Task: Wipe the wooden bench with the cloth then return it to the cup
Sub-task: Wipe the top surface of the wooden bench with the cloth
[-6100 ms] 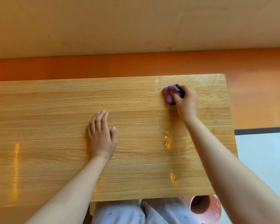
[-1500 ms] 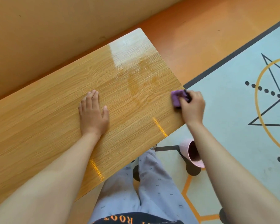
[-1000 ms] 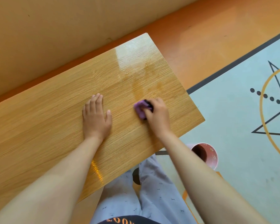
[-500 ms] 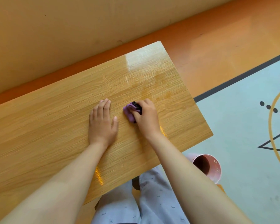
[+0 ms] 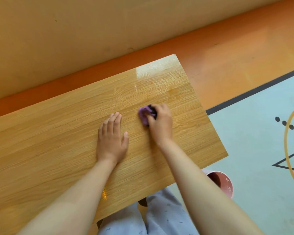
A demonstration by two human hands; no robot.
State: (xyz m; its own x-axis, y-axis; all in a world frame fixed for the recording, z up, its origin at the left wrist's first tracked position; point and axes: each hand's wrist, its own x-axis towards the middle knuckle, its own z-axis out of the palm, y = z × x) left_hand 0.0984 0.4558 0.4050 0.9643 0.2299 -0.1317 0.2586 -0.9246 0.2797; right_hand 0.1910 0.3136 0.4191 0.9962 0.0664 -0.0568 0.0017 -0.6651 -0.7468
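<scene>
Gripping the bunched purple cloth [image 5: 144, 116], the right hand [image 5: 160, 125] presses it onto the wooden table [image 5: 58, 133]; the left hand [image 5: 111, 140] lies flat, open. Pink cup [image 5: 223, 183] sits on the floor.

Left hand [image 5: 111, 139] flat, palm down on the wooden bench [image 5: 58, 141], fingers together and pointing away from the body, thumb splayed toward the other hand. Left forearm bare, running back from the bench's middle to its near edge. Right hand [image 5: 160, 123] just beside the left, toward the bench's right end, curled knuckles-up with fingertips clamped on a bunched purple cloth [image 5: 144, 116] pressed to the surface. Right forearm bare, crossing the bench's near-right edge. Hands close but apart. Legs in pale trousers below the near edge.
</scene>
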